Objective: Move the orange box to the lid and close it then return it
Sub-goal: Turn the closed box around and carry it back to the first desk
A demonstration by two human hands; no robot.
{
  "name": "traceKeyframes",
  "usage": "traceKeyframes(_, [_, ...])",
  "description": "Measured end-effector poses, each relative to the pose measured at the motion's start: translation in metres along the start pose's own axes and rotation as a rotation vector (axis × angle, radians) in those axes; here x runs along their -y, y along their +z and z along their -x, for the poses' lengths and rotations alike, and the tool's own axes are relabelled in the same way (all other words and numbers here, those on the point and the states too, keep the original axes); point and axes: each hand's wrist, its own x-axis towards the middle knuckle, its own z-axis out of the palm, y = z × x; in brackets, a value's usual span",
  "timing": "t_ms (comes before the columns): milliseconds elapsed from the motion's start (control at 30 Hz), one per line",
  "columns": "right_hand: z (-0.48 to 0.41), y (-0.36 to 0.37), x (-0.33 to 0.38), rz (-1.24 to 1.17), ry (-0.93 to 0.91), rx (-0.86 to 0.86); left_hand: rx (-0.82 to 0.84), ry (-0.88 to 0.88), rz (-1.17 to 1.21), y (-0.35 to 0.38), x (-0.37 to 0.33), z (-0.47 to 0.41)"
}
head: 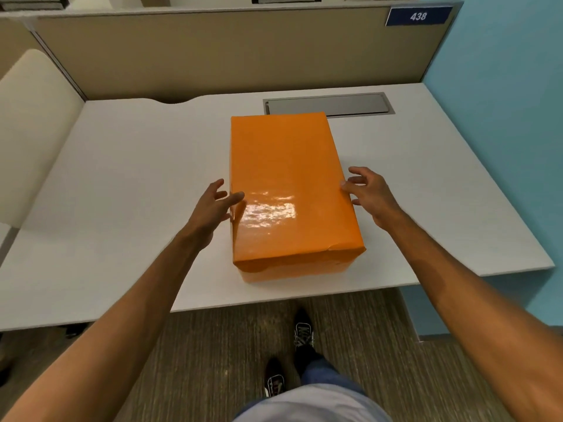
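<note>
A glossy orange box with its lid on stands on the white desk, its near end close to the front edge. At the box's left side is my left hand, fingers spread, with the thumb resting on the top left edge. My right hand is at the right side, fingers spread too, its thumb tip touching the top right edge. Neither hand has closed around the box.
A grey cable-tray cover is set into the desk just behind the box. A beige partition closes off the back and a blue wall the right. A cream chair back stands at the left.
</note>
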Motion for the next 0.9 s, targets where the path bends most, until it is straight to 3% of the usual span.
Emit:
traceKeyframes(233, [-0.075,0.001,0.022,0.158,-0.174,0.024,-0.089,0.075,-0.078,0.006,-0.033,-0.056])
traceKeyframes(433, [-0.136,0.004,0.036,0.121,-0.189,0.048,-0.152,0.048,-0.055,0.011,-0.055,-0.108])
traceKeyframes(700, [-0.187,0.015,0.047,-0.145,-0.035,0.032,-0.136,-0.116,0.064,0.007,-0.078,-0.159])
traceKeyframes(900, [-0.194,0.023,0.041,-0.214,0.018,-0.005,-0.157,-0.089,0.036,0.01,-0.064,-0.168])
